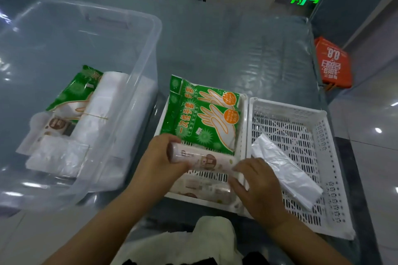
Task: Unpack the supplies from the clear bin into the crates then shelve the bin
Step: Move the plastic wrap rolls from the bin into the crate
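The left hand (160,158) is closed around one end of a printed roll (200,160), holding it over the near part of the left crate (242,127). The right hand (257,187) has its fingers bent against the roll's other end, at the wall between the two crates. Under the roll, another similar roll (202,189) lies along the crate's near side. Two green glove packs (204,122) fill the far part of the same crate, one overlapping the other. The right crate (323,153), touching the left one, holds a folded white plastic bag (286,170). To the left on the worktop (237,49) stands the clear bin (137,71), with a green pack (75,90), white plastic rolls (103,105) and a clear packet (58,157) inside.
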Demonstrator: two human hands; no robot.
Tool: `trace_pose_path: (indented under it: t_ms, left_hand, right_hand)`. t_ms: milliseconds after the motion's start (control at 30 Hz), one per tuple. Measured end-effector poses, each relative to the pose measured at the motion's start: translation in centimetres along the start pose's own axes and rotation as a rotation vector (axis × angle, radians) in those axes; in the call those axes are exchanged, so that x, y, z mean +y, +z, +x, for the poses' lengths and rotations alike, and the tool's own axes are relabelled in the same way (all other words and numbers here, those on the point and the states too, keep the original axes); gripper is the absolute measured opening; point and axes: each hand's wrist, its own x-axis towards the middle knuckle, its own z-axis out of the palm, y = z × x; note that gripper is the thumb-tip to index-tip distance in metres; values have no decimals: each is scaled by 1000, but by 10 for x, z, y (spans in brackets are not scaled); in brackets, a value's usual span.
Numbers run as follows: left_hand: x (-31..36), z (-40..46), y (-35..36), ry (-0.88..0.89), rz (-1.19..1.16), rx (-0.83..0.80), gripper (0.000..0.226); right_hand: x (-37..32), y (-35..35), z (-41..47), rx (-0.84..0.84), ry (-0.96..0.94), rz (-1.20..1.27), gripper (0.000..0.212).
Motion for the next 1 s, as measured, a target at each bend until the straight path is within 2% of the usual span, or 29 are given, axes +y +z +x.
trace_pose_path:
  t_ms: [67,133,200,267,367,400,467,533,700,800,900,1000]
  left_hand:
    - [-18,6,2,-133,-144,-52,37]
    - [-32,11,4,-218,-291,-113,32]
    - [-41,14,7,-236,-342,-123,29]
    - [-48,15,9,-149,-138,-74,30]
    - [-62,17,9,153,531,63,41]
    - [-64,16,9,257,668,74,43]
    - [-66,16,7,403,791,40,37]
    - [-66,13,5,461,841,3,35]
    - [-61,12,3,414,967,-148,36]
    - [-44,3,2,443,985,-146,32]
    - [-1,-12,-9,651,1041,-133,37]
    - [39,-25,-32,860,1071,-75,32]
  right_hand:
    - [2,4,9,-80,21,-39,48]
    - [1,12,20,-337,43,-94,74]
    - [-1,25,27,-526,65,-96,75]
    - [-4,35,32,-571,33,-100,63]
    - [-4,43,39,-608,-2,-68,50]
    - [-4,45,41,-618,12,-51,48]
    - [-4,49,44,-625,31,-38,46]
    - [-4,54,43,-619,5,-64,46]
    - [-4,58,35,-543,-35,-68,45]
    - [-4,52,33,-513,-63,-35,42]
    - [-15,37,41,-427,-137,-8,26]
    - [-38,14,58,-254,-252,32,10]
